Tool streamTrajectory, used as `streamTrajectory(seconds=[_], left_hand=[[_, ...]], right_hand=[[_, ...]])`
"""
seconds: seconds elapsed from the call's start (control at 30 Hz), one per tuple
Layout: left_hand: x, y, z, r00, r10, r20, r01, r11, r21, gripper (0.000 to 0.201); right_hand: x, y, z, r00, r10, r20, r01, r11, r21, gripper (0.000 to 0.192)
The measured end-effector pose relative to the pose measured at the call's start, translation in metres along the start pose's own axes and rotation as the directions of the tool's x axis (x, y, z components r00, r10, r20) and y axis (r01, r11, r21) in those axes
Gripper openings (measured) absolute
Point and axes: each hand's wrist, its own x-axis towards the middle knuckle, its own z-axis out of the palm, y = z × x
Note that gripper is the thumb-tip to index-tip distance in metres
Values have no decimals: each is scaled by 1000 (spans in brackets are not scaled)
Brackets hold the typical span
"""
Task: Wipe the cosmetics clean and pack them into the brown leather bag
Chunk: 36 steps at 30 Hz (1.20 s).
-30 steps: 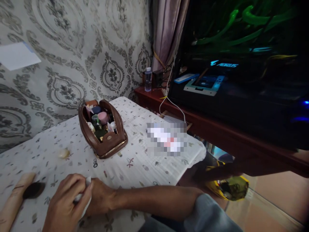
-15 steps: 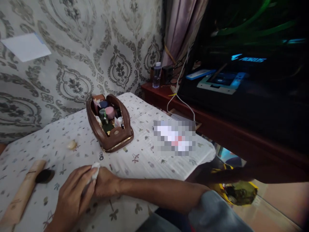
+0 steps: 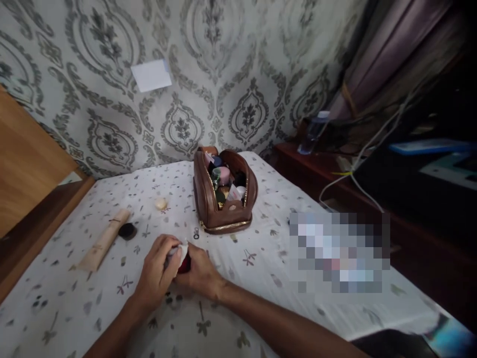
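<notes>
Low over the patterned cloth, my left hand (image 3: 158, 268) has its fingers closed around a crumpled white tissue (image 3: 183, 252). My right hand (image 3: 203, 273) meets it, gripping a small dark red object (image 3: 184, 265) whose kind is mostly hidden by the fingers and the tissue. The tissue lies against the red object. Just beyond the hands stands a brown toiletry bag (image 3: 225, 220), unzipped, with several jars and bottles inside, among them a pink-lidded jar (image 3: 223, 175). To the left lie a beige tube (image 3: 106, 241), a black round cap (image 3: 127, 230) and a small cream-coloured round item (image 3: 161, 204).
A white cloth (image 3: 268, 283) with plant prints covers the table. At right there is a pixelated patch (image 3: 335, 253). A water bottle (image 3: 315, 132) stands on a red-brown cabinet (image 3: 298, 161) with a white cable (image 3: 367, 149) nearby. Wooden furniture (image 3: 33, 164) borders the left.
The view has swung left, so the bag and table sit further right. My hands have turned slightly, and the dark red object now shows between them beside the tissue.
</notes>
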Motion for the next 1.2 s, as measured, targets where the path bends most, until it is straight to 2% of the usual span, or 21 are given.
streamTrajectory(seconds=[0.23,0.43,0.53,0.63,0.77,0.87,1.0,1.1,1.2], left_hand=[[1,-12,-2,982,-168,-83,158,980,-121,31],[2,-18,-6,975,-159,-156,157,987,-27,30],[2,-23,-9,971,-182,-156,186,982,11,29],[2,-30,-12,972,-190,-140,200,978,64,29],[4,-36,-16,974,-187,-129,199,976,90,25],[4,-39,-18,977,-186,-103,193,979,66,22],[1,-38,-16,988,-101,-117,116,984,132,26],[-1,-34,-14,995,56,-83,-48,995,92,19],[-1,-30,-11,979,205,-5,-205,979,8,11]], right_hand=[[-1,-3,2,998,53,43,-55,997,53,55],[-1,-8,-2,998,35,61,-39,997,64,51],[-1,-9,-4,997,20,69,-23,999,44,54],[0,-6,-4,995,-34,91,36,999,-20,56],[5,2,-5,976,-209,52,216,950,-224,48],[8,5,-8,974,-219,62,227,905,-360,42],[10,6,-11,975,-214,55,219,904,-366,48],[10,8,-10,973,-231,19,224,917,-330,47],[10,9,-8,969,-245,25,240,913,-330,36]])
